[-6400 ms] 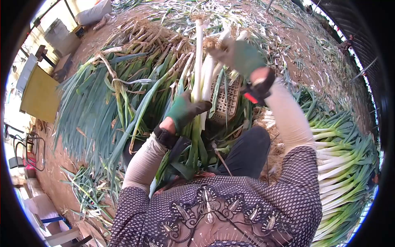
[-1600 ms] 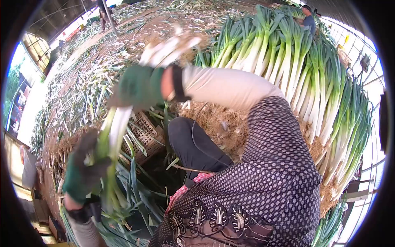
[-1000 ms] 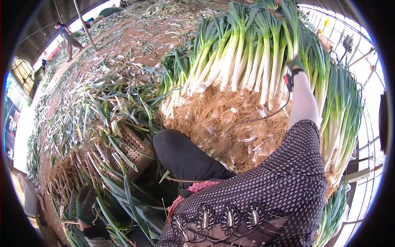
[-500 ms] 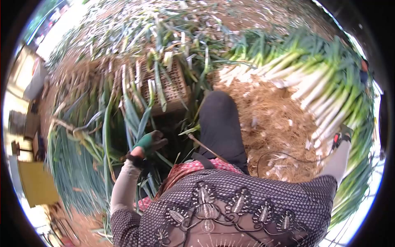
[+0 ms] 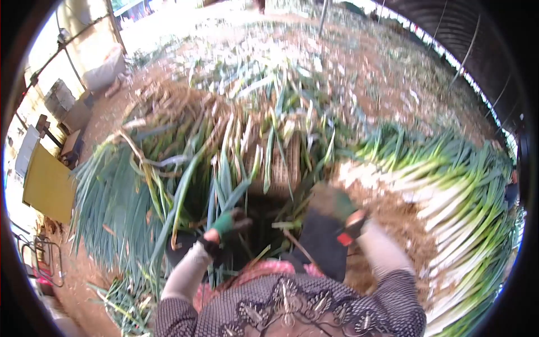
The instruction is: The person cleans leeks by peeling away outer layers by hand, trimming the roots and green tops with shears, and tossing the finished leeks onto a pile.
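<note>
My left hand (image 5: 231, 222), in a green and dark grey glove, hovers over the dark gap in front of my lap. Its fingers are loosely bent and apart, with nothing visible in them. My right hand (image 5: 335, 203), gloved too, is above my right knee and smeared by motion, so its fingers cannot be read. A black band with a red patch (image 5: 345, 239) sits at that wrist. Untrimmed long green onions (image 5: 120, 185) with brown roots are heaped at my left. Peeled green onions (image 5: 455, 219) with white stems lie in a row at my right.
A woven crate (image 5: 283, 163) stands ahead, partly covered by loose leaves. Brown root and peel scraps (image 5: 387, 224) cover the ground right of my knee. More leaf litter (image 5: 252, 73) spreads beyond. A yellow panel (image 5: 50, 180) stands at far left.
My right hand has come from the peeled green onions at far right to above my right knee. The view has tilted up and shifted; my left hand stays over the gap.
</note>
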`<state>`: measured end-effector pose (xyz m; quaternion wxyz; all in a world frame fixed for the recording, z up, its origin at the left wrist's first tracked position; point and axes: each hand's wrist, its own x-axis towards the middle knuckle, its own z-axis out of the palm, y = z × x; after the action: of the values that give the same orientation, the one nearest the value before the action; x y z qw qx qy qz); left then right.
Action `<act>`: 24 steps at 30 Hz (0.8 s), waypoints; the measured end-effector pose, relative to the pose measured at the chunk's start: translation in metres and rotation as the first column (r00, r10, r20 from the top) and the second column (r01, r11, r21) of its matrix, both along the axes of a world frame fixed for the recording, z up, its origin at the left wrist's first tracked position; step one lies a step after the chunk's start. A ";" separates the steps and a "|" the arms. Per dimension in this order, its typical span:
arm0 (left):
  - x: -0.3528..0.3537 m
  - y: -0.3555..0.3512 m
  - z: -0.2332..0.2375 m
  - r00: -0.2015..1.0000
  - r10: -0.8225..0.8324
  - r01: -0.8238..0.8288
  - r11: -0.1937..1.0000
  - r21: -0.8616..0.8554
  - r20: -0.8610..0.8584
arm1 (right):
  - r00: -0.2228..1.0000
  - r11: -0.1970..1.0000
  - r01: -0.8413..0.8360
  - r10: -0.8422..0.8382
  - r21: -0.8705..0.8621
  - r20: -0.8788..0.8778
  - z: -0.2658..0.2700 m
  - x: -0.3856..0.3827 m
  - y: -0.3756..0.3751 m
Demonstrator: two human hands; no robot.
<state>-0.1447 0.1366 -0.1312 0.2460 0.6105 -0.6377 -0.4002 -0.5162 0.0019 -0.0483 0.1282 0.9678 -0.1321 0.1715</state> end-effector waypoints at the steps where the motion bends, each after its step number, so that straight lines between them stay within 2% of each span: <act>1: 0.002 0.004 -0.003 0.998 0.033 -0.032 0.999 0.020 -0.054 | 0.990 0.966 0.021 0.015 0.257 -0.140 -0.048 0.031 0.008; 2: 0.003 0.007 -0.008 0.992 0.064 -0.059 0.997 0.052 -0.111 | 0.964 0.869 0.112 0.022 0.482 -0.264 -0.097 0.062 0.017; 3: 0.004 0.014 -0.002 0.984 0.090 -0.078 0.993 0.086 -0.151 | 0.802 0.312 0.589 -0.333 0.745 -0.495 -0.119 0.094 0.036; 5: 0.007 0.021 -0.005 0.956 0.157 -0.123 0.981 0.148 -0.249 | 0.670 0.362 0.727 -0.189 0.583 -0.718 -0.180 0.115 0.056; 7: 0.011 0.028 -0.009 0.925 0.228 -0.169 0.963 0.209 -0.304 | 0.728 0.289 0.645 0.046 0.707 -0.684 -0.349 0.094 0.041; 8: 0.012 0.031 -0.012 0.925 0.224 -0.165 0.964 0.207 -0.308 | 0.790 0.276 0.495 0.251 0.824 -0.559 -0.438 0.074 0.020; 9: 0.014 0.035 -0.017 0.925 0.219 -0.159 0.965 0.208 -0.310 | 0.728 0.516 0.428 0.288 0.742 -0.621 -0.436 0.080 0.013; 10: 0.016 0.036 -0.020 0.927 0.209 -0.147 0.966 0.212 -0.312 | 0.662 0.715 0.323 0.298 0.620 -0.688 -0.427 0.089 0.007; 11: 0.014 0.038 -0.017 0.923 0.209 -0.144 0.966 0.216 -0.323 | 0.719 0.539 0.513 0.156 0.669 -0.677 -0.371 0.092 0.014; 12: 0.013 0.038 -0.012 0.905 0.242 -0.171 0.960 0.220 -0.351 | 0.760 0.166 0.645 -0.032 0.746 -0.649 -0.311 0.096 0.022; 13: 0.009 0.037 -0.006 0.892 0.252 -0.173 0.957 0.231 -0.375 | 0.771 -0.106 0.605 -0.165 0.789 -0.614 -0.257 0.097 0.031; 14: 0.002 0.033 0.002 0.886 0.244 -0.155 0.957 0.244 -0.395 | 0.780 -0.282 0.499 -0.267 0.819 -0.566 -0.212 0.095 0.038; 15: -0.009 0.032 0.022 0.847 0.287 -0.162 0.941 0.298 -0.448 | 0.793 -0.380 0.382 -0.334 0.842 -0.510 -0.174 0.090 0.047; 16: -0.008 0.025 -0.007 0.819 0.311 -0.167 0.933 0.319 -0.482 | 0.806 -0.439 0.253 -0.396 0.862 -0.439 -0.135 0.083 0.059; 18: -0.009 0.013 -0.040 0.622 0.297 0.084 0.894 0.440 -0.724 | 0.811 -0.461 0.027 -0.509 0.887 -0.289 -0.061 0.073 0.087; 19: -0.014 0.004 -0.058 0.581 0.228 0.171 0.904 0.391 -0.781 | 0.803 -0.452 -0.082 -0.558 0.888 -0.210 -0.025 0.069 0.103; 21: -0.026 -0.010 -0.089 0.462 0.134 0.286 0.913 0.290 -0.877 | 0.790 -0.419 -0.229 -0.608 0.879 -0.084 0.005 0.067 0.126; 23: -0.068 -0.002 0.010 0.325 0.189 0.102 0.967 0.233 -0.927 | 0.776 -0.385 -0.321 -0.631 0.865 0.008 0.020 0.065 0.140; 24: -0.089 0.003 0.062 0.256 0.193 0.009 0.979 0.202 -0.947 | 0.797 -0.327 -0.267 -0.603 0.906 0.017 0.024 0.064 0.144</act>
<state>-0.2335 0.1395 -0.0692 0.5537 0.2958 -0.2844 -0.7246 -0.4522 0.1455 -0.0244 -0.7145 0.5293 -0.3983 0.2253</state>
